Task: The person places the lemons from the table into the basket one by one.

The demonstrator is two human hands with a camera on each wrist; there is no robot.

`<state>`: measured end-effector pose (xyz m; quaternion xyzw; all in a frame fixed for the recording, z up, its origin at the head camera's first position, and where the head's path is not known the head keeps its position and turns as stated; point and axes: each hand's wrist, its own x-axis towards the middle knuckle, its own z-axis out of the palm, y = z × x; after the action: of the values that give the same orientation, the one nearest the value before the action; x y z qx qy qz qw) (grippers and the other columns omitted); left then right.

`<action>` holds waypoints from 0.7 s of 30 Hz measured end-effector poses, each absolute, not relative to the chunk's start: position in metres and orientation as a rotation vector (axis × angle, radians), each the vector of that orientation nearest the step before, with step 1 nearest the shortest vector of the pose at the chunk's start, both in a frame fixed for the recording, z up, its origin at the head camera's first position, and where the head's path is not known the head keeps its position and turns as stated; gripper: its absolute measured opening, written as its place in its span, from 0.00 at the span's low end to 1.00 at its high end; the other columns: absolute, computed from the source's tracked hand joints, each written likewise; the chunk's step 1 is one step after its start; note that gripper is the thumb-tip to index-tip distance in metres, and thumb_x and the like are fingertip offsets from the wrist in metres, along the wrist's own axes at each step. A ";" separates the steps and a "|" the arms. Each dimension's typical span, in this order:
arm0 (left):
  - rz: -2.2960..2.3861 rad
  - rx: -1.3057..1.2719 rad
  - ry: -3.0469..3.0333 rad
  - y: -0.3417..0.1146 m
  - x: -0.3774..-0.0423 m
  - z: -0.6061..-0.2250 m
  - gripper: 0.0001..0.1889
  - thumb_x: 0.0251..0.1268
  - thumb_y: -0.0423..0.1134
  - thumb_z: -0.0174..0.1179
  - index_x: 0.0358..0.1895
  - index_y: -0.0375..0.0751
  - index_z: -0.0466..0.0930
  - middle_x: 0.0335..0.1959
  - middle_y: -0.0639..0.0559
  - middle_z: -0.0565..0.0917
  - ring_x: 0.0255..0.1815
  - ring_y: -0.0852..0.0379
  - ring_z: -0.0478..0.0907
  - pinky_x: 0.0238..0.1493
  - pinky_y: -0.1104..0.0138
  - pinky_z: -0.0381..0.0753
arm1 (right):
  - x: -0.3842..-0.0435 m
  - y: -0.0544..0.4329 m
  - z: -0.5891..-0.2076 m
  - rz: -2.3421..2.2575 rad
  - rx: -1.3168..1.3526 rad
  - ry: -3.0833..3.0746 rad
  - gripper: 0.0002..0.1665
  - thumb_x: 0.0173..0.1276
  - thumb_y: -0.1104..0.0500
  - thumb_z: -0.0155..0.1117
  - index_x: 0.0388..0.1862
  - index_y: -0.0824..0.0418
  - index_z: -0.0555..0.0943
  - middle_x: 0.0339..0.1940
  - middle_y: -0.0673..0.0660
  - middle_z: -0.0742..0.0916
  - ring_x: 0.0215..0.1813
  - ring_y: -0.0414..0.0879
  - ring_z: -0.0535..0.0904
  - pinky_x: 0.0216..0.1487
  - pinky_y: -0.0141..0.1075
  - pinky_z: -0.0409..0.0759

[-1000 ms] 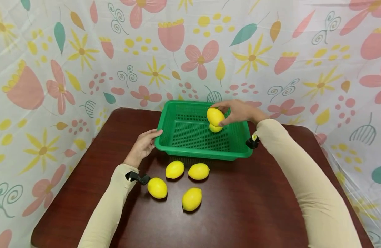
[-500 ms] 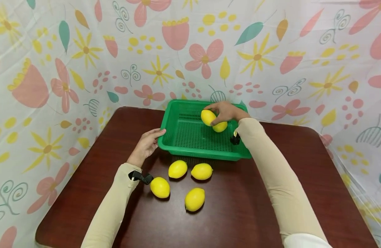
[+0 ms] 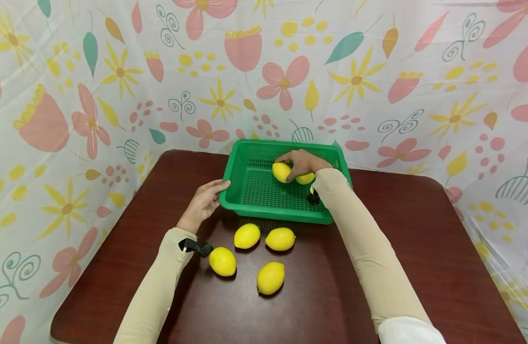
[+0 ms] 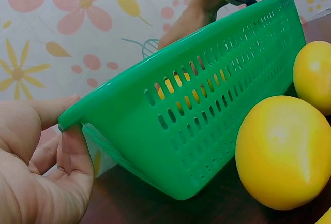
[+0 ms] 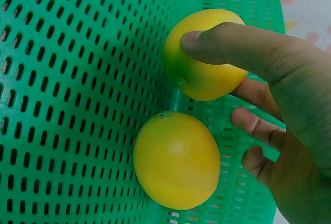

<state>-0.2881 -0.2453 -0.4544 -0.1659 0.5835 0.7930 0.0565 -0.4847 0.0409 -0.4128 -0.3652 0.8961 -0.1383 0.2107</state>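
Green plastic basket [image 3: 276, 210] sits toward twelve o'clock on the dark bench [image 3: 324, 286], and the left hand [image 3: 205, 198] pinches it at nine o'clock between thumb and fingers. Within it, near the middle, the right hand [image 3: 304, 162] holds a yellow lemon [image 3: 280, 172] between thumb and fingers; whether that fruit touches the bottom, I cannot tell. Just beside it, toward four o'clock, lies a second lemon [image 3: 306, 179]. Four loose lemons [image 3: 280, 239] lie on the bench, between six and eight o'clock from the basket.
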 end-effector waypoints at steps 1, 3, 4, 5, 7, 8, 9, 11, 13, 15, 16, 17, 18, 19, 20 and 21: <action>2.403 -0.500 1.772 -0.245 -0.288 -0.454 0.28 0.75 0.42 0.64 0.72 0.38 0.70 0.41 0.55 0.82 0.38 0.62 0.79 0.39 0.74 0.83 | -0.485 0.040 -0.414 -0.377 -1.011 2.489 0.46 0.63 0.56 0.79 0.78 0.51 0.70 0.71 0.65 0.77 0.70 0.61 0.73 0.63 0.56 0.79; 2.401 -0.495 1.773 -0.246 -0.288 -0.454 0.28 0.75 0.42 0.64 0.73 0.38 0.70 0.41 0.55 0.82 0.37 0.62 0.78 0.39 0.74 0.82 | -0.484 0.039 -0.415 -0.363 -1.004 2.484 0.45 0.63 0.57 0.79 0.78 0.51 0.70 0.70 0.64 0.78 0.69 0.61 0.74 0.62 0.55 0.80; 2.400 -0.494 1.773 -0.246 -0.287 -0.454 0.28 0.75 0.42 0.64 0.73 0.38 0.69 0.41 0.55 0.82 0.36 0.62 0.78 0.39 0.74 0.82 | -0.484 0.039 -0.415 -0.355 -0.998 2.484 0.45 0.63 0.57 0.79 0.78 0.51 0.70 0.70 0.64 0.79 0.68 0.60 0.75 0.61 0.54 0.80; 2.398 -0.491 1.773 -0.246 -0.287 -0.454 0.28 0.75 0.42 0.63 0.73 0.38 0.69 0.40 0.55 0.82 0.36 0.62 0.78 0.39 0.74 0.82 | -0.484 0.039 -0.416 -0.348 -0.996 2.480 0.45 0.63 0.57 0.78 0.78 0.51 0.70 0.69 0.63 0.79 0.68 0.60 0.75 0.61 0.54 0.80; 2.399 -0.496 1.768 -0.246 -0.286 -0.454 0.27 0.75 0.42 0.63 0.72 0.38 0.70 0.40 0.55 0.82 0.36 0.62 0.78 0.39 0.74 0.82 | -0.484 0.039 -0.418 -0.336 -0.993 2.468 0.45 0.63 0.57 0.78 0.78 0.51 0.70 0.69 0.63 0.79 0.67 0.59 0.75 0.61 0.53 0.80; 2.401 -0.498 1.765 -0.246 -0.286 -0.454 0.27 0.75 0.42 0.63 0.72 0.38 0.70 0.40 0.55 0.82 0.36 0.62 0.78 0.39 0.74 0.83 | -0.483 0.038 -0.419 -0.331 -0.993 2.463 0.46 0.63 0.57 0.78 0.78 0.51 0.69 0.70 0.63 0.79 0.67 0.59 0.75 0.61 0.53 0.80; 2.399 -0.495 1.767 -0.246 -0.286 -0.454 0.27 0.75 0.42 0.63 0.72 0.38 0.70 0.40 0.55 0.82 0.36 0.62 0.79 0.39 0.74 0.83 | -0.483 0.038 -0.419 -0.325 -0.996 2.458 0.46 0.63 0.56 0.78 0.79 0.51 0.69 0.70 0.64 0.78 0.68 0.60 0.75 0.61 0.53 0.80; 2.404 -0.496 1.766 -0.246 -0.286 -0.454 0.27 0.75 0.42 0.63 0.71 0.37 0.71 0.40 0.55 0.83 0.37 0.62 0.80 0.39 0.73 0.83 | -0.483 0.038 -0.420 -0.321 -0.992 2.455 0.48 0.63 0.55 0.79 0.80 0.51 0.67 0.71 0.65 0.77 0.70 0.61 0.73 0.62 0.54 0.80; 2.403 -0.490 1.773 -0.246 -0.287 -0.454 0.27 0.75 0.42 0.64 0.71 0.38 0.71 0.41 0.54 0.83 0.38 0.62 0.80 0.40 0.73 0.83 | -0.483 0.037 -0.417 -0.338 -0.986 2.461 0.50 0.62 0.53 0.80 0.80 0.51 0.66 0.73 0.66 0.76 0.72 0.63 0.71 0.64 0.57 0.78; 2.405 -0.488 1.777 -0.247 -0.288 -0.453 0.27 0.74 0.42 0.64 0.71 0.38 0.71 0.42 0.54 0.83 0.38 0.62 0.80 0.40 0.73 0.83 | -0.483 0.037 -0.412 -0.363 -0.992 2.480 0.51 0.62 0.50 0.80 0.81 0.51 0.65 0.73 0.67 0.75 0.73 0.65 0.69 0.66 0.60 0.76; 2.407 -0.489 1.775 -0.247 -0.288 -0.453 0.27 0.74 0.42 0.64 0.71 0.38 0.72 0.43 0.54 0.83 0.38 0.62 0.80 0.39 0.74 0.83 | -0.483 0.038 -0.408 -0.390 -0.989 2.489 0.50 0.62 0.49 0.79 0.80 0.51 0.66 0.72 0.67 0.75 0.73 0.65 0.69 0.66 0.61 0.75; 2.407 -0.488 1.774 -0.247 -0.288 -0.453 0.27 0.74 0.42 0.64 0.71 0.38 0.71 0.43 0.54 0.83 0.39 0.62 0.80 0.39 0.74 0.82 | -0.482 0.038 -0.404 -0.413 -0.993 2.503 0.49 0.63 0.47 0.78 0.80 0.51 0.66 0.72 0.66 0.76 0.72 0.65 0.70 0.67 0.61 0.74; 2.408 -0.491 1.772 -0.247 -0.288 -0.453 0.27 0.74 0.42 0.64 0.71 0.38 0.71 0.44 0.54 0.83 0.39 0.61 0.80 0.39 0.74 0.82 | -0.482 0.038 -0.399 -0.446 -1.008 2.511 0.47 0.65 0.46 0.76 0.79 0.53 0.67 0.71 0.66 0.77 0.71 0.65 0.71 0.67 0.62 0.74; 2.410 -0.496 1.769 -0.247 -0.288 -0.453 0.27 0.74 0.42 0.64 0.71 0.39 0.72 0.44 0.53 0.83 0.39 0.61 0.80 0.39 0.74 0.83 | -0.480 0.040 -0.394 -0.482 -1.022 2.520 0.45 0.66 0.45 0.74 0.78 0.54 0.69 0.69 0.66 0.78 0.71 0.64 0.72 0.67 0.62 0.73; 2.410 -0.501 1.767 -0.247 -0.288 -0.453 0.26 0.74 0.42 0.65 0.71 0.39 0.72 0.44 0.53 0.83 0.39 0.61 0.80 0.39 0.74 0.83 | -0.478 0.042 -0.388 -0.514 -1.038 2.529 0.43 0.68 0.43 0.72 0.77 0.54 0.70 0.68 0.66 0.80 0.69 0.64 0.74 0.67 0.61 0.74; 2.408 -0.501 1.767 -0.246 -0.288 -0.454 0.26 0.74 0.42 0.64 0.71 0.39 0.72 0.44 0.53 0.83 0.39 0.61 0.80 0.39 0.74 0.83 | -0.475 0.044 -0.382 -0.547 -1.058 2.536 0.41 0.69 0.42 0.70 0.76 0.54 0.72 0.67 0.65 0.81 0.68 0.63 0.75 0.66 0.60 0.74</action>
<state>-0.2884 -0.2462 -0.4537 -0.1651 0.5824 0.7939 0.0565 -0.4751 0.0442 -0.3823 -0.3721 0.8922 -0.1924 0.1690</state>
